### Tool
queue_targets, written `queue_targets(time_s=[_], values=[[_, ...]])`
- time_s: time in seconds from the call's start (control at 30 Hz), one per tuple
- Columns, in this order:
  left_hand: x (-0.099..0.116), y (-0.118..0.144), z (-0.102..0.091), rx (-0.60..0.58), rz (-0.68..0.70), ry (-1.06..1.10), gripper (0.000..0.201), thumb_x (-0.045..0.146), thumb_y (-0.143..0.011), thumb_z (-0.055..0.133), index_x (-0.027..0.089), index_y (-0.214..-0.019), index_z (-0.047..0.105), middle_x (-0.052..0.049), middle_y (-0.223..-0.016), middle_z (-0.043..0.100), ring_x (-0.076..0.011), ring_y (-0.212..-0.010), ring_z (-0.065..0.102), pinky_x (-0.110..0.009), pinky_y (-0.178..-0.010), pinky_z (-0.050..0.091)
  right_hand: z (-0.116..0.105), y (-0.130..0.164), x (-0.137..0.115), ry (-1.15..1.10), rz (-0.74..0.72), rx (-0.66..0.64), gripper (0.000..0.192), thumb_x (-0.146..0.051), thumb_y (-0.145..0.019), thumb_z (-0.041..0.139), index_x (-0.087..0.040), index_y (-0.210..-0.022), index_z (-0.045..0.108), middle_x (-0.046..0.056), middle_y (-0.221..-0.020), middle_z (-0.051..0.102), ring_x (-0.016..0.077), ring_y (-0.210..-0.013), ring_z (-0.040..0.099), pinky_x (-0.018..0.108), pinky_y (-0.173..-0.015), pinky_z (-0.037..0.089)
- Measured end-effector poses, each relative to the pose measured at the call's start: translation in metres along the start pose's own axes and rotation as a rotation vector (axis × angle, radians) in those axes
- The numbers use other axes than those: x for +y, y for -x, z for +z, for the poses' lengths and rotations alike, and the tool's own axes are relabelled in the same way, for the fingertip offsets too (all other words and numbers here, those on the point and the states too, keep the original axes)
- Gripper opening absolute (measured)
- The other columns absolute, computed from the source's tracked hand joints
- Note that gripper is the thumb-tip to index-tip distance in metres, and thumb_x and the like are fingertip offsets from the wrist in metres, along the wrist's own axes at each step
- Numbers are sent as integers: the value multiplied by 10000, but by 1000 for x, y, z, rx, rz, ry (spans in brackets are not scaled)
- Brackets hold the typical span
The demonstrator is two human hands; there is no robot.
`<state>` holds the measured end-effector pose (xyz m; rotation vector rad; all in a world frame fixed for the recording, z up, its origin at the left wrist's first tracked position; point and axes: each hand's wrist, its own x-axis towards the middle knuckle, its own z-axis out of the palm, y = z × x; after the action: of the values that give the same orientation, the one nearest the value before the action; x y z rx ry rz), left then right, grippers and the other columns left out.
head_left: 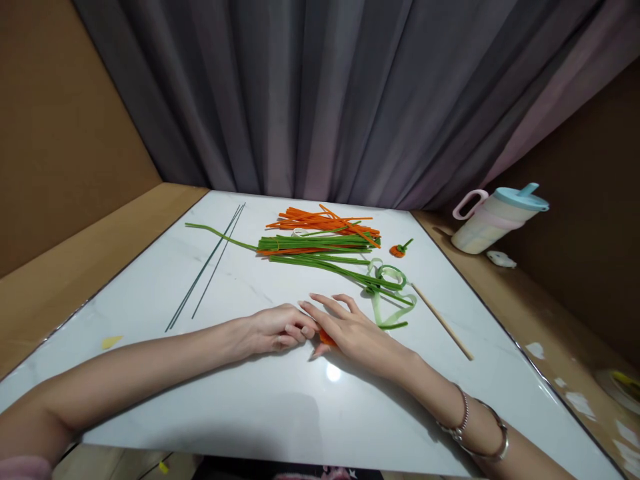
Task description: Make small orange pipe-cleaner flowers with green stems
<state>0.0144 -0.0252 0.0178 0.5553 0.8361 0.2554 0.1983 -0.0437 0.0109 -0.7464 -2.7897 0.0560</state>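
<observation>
On the white marble-patterned desk (280, 407) we note both hands meeting. Our right hand (357, 333) lies flat, fingers spread, covering a small orange fuzzy pipe-cleaner piece (326, 338); our left hand (275, 330), loosely curled, touches it. We judge it light, soft and bendable, best pinched at its exposed end.

even overhead light, a small glare spot on the glossy table (250, 427), edges bowed, focus sharp.

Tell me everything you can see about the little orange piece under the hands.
The small orange piece looks like fuzzy pipe-cleaner material. Only a sliver shows; the rest is hidden. It lies on the white marble-look tabletop, under the right hand, which lies flat over it, with the left hand fingertips meeting beside it. Its full shape cannot be told.
</observation>
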Motion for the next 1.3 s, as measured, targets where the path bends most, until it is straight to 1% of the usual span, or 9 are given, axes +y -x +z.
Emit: queue_targets(time_s=[0.13,0.37,0.57,0.73,0.9,1.0,1.1,1.17,1.3], values=[[2,-1,-1,0,-22,-79,232,14,-677,467,128,-483,413,82,-413,322,13,-306,92,-112,-274,70,-3,-1,-1,-22,3,-5,615,-360,-902,508,-71,-1392,275,220,-1276,535,283,-1315,354,487,-975,384],[3,-6,-10,-149,36,-78,161,79,-743,558,103,-592,506,57,-447,408,2,-309,209,-100,-287,167,-8,-2,-3,-52,42,8,634,-403,-891,514,-92,-1392,283,225,-1284,524,276,-1282,401,455,-949,416],[1,-9,-12,-125,116,-43,131,150,-747,632,96,-672,540,23,-530,523,-14,-356,362,-115,-332,280,-3,0,3,-20,52,55,716,-428,-855,563,-88,-1409,263,219,-1284,528,281,-1265,420,458,-929,436],[-3,-9,-11,-99,266,-138,176,267,-782,621,98,-761,576,-15,-609,602,-46,-389,462,-153,-359,359,-2,2,5,-47,86,91,665,-415,-911,477,-117,-1436,199,199,-1279,538,282,-1268,416,470,-929,422],[-8,-2,-2,-41,419,-446,241,322,-778,645,115,-687,561,47,-492,505,-30,-322,393,-159,-334,294,-2,0,2,-98,157,80,615,-422,-909,480,-95,-1394,289,203,-1279,530,274,-1253,426,453,-937,421],[-10,1,1,11,435,-488,221,318,-765,660,121,-732,566,44,-538,529,-15,-310,337,-166,-309,207,-3,0,2,-157,184,78,672,-462,-863,542,-128,-1393,300,199,-1299,510,275,-1242,430,455,-942,417],[-11,-1,-1,-1,436,-473,222,325,-774,650,120,-731,575,60,-455,476,-30,-315,336,-169,-325,224,-7,3,6,-241,153,70,775,-502,-786,628,-162,-1398,295,182,-1329,485,277,-1245,422,458,-969,392],[-10,-3,-5,-15,437,-443,209,312,-773,652,115,-745,590,70,-416,438,-36,-318,345,-170,-339,247,-11,6,10,-302,124,66,707,-469,-794,638,-181,-1370,348,157,-1310,505,260,-1224,440,438,-974,387],[-8,-5,-10,-70,410,-393,228,294,-778,648,103,-900,621,56,-457,492,-37,-329,384,-164,-354,287,-17,10,16,-374,106,112,443,-354,-876,569,-185,-1275,477,115,-1205,582,212,-1124,514,387,-929,411]])
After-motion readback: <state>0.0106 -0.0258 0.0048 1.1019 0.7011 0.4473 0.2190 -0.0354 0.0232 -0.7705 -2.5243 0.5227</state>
